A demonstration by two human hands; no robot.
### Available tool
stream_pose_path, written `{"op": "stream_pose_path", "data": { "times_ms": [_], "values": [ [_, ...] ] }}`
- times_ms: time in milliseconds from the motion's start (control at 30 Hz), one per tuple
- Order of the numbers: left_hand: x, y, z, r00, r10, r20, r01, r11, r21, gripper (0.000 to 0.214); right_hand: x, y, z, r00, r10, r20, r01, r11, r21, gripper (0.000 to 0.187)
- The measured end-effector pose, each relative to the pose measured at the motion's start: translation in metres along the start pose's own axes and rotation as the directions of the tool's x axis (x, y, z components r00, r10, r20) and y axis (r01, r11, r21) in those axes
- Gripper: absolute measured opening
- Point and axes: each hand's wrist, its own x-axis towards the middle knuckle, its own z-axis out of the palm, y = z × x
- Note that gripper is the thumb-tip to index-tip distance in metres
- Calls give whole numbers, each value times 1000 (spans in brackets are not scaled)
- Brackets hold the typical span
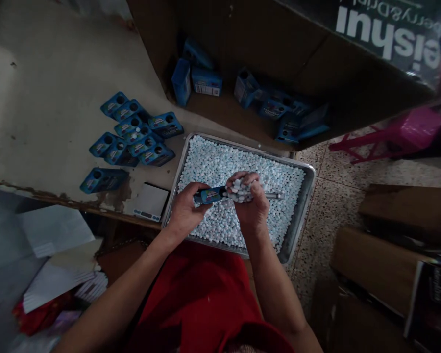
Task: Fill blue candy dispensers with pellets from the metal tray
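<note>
My left hand is closed around a small blue box, held sideways over a metal tray. My right hand is cupped against the box's open end and holds a heap of small white-blue candies. The tray under both hands is filled with the same candies.
Several blue boxes lie on the worn table to the left, one more near its edge, beside a small digital scale. A large cardboard box behind the tray holds more blue boxes. A pink stool and cartons stand at right.
</note>
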Motion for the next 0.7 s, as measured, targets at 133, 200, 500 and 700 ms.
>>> {"op": "stream_pose_path", "data": {
  "times_ms": [133, 200, 500, 700],
  "values": [
    [2, 3, 6, 1000, 21, 0, -21, 998, -56, 35, -1, -7, 10, 984, -174, -38, 172, 984, -53, 29],
    [3, 1, 8, 1000, 17, -5, -17, 998, -62, 36, 0, -9, 11, 981, -184, -58, 182, 983, -35, 43],
    [7, 15, 6, 1000, 20, -12, -19, 1000, 14, 36, -3, -16, 16, 983, -134, -122, 128, 990, -53, 54],
    [3, 18, 8, 992, 58, -115, -40, 988, 147, 30, -11, -7, 20, 990, -138, -31, 128, 970, -206, 49]
  ]
}}
